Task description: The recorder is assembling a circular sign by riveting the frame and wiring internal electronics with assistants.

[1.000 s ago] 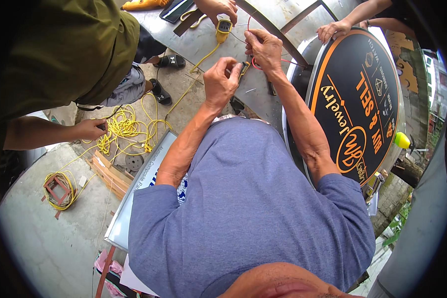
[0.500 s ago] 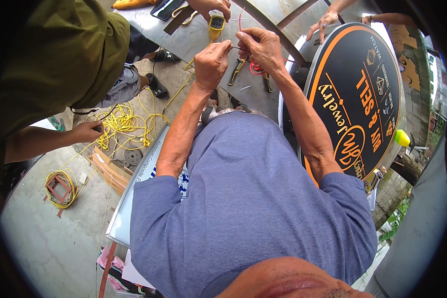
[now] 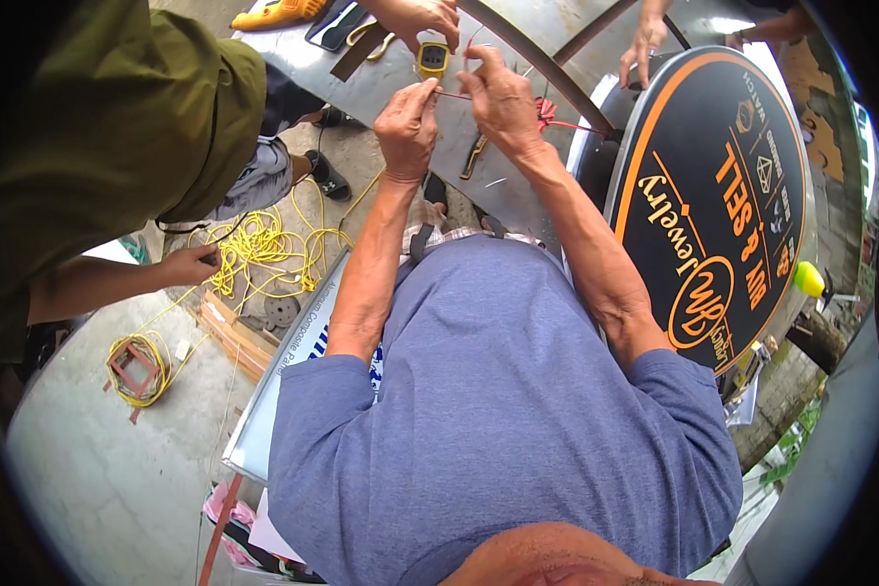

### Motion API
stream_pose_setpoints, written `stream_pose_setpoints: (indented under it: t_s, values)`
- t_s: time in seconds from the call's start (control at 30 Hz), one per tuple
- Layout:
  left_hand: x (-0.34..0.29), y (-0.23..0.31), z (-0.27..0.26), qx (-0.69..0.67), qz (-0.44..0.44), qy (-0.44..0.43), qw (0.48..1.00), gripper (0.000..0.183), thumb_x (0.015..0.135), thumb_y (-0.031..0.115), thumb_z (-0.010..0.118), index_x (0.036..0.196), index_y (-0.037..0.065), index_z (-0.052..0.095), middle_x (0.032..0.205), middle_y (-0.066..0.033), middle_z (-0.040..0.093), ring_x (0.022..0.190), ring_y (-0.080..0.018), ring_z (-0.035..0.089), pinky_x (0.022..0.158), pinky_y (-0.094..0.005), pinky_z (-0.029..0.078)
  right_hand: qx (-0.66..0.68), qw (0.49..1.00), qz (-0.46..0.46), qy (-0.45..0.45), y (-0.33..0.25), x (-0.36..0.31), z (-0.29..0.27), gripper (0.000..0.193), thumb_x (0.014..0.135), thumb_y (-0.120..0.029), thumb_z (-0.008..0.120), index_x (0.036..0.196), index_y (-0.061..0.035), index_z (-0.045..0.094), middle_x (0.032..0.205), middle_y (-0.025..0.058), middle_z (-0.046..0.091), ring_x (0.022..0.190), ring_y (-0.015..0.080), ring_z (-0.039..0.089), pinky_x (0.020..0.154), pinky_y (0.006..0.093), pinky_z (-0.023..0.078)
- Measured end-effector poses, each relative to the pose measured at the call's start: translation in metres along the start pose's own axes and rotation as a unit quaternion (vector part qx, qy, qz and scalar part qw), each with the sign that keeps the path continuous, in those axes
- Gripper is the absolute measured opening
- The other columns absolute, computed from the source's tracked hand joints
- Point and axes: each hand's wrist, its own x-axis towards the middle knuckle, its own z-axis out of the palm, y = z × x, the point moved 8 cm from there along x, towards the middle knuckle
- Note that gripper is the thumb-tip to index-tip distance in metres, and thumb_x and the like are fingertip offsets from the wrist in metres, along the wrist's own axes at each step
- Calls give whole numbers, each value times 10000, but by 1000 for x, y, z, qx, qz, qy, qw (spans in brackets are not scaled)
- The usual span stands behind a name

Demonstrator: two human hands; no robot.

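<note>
My left hand (image 3: pixel 407 127) is closed, its thumb and fingertips pinching a thin wire (image 3: pixel 451 95). That wire, dark reddish, spans the small gap to my right hand (image 3: pixel 503 105), whose fingers are bent around its other end; the exact grip is partly hidden. Beside my right hand lies a bundle of red wire (image 3: pixel 545 111), with a strand running toward the round sign (image 3: pixel 698 210). Below it on the metal table is a yellow-and-black handled tool (image 3: pixel 473 156). Just beyond my hands stands a yellow device with a dark window (image 3: pixel 432 59), next to a co-worker's hand (image 3: pixel 415 18).
Dark metal strips (image 3: pixel 542 59) cross the metal table (image 3: pixel 518 200). A co-worker in an olive shirt (image 3: pixel 117 107) stands at left, near tangled yellow cord (image 3: pixel 259 249) on the floor. Another person's hand (image 3: pixel 643 49) is at the sign's far edge. A boxed panel (image 3: pixel 293 361) leans beside me.
The view has shifted slightly. My right hand's index finger has lifted and straightened somewhat, and its fingers have moved along the wire. The red bundle now shows to the right of that hand.
</note>
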Motion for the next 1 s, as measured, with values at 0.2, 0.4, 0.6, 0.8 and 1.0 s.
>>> stream_pose_setpoints:
  t_s: [0.2,0.4,0.6,0.8,1.0]
  values:
    - [-1,-6,4,-7,-21,23,999,167,795,51,750,961,55,737,899,-119,705,799,-258,694,700,-340,549,-33,988,-138,56,-14,15,-16,235,935,-143,597,1156,-70,565,781,159,654,720,373,651,643,452,504]
    - [-1,-9,7,-14,-31,30,999,164,786,45,756,948,66,741,892,-109,713,795,-244,699,702,-338,549,25,999,-10,-28,11,13,-3,196,940,-142,601,1110,-46,612,820,168,670,737,349,669,662,410,517]
    - [-22,-21,14,-87,-138,2,987,165,785,21,754,943,66,743,914,-98,724,798,-216,704,715,-318,547,233,970,60,-21,31,9,8,211,974,-162,606,1115,-6,591,731,91,654,642,126,645,560,294,520]
    - [-52,-34,25,-99,-204,-23,974,241,785,57,783,1016,34,721,885,-86,712,795,-196,700,724,-315,545,230,955,181,44,52,-25,-4,139,993,-167,582,1022,-36,619,669,24,645,557,64,571,483,256,446]
    - [-18,-70,51,199,-82,-13,977,418,745,355,831,958,14,716,852,-109,694,771,-296,647,705,-415,510,242,953,151,99,49,-36,-46,86,986,-116,594,995,-33,618,669,11,625,609,54,554,544,231,437]
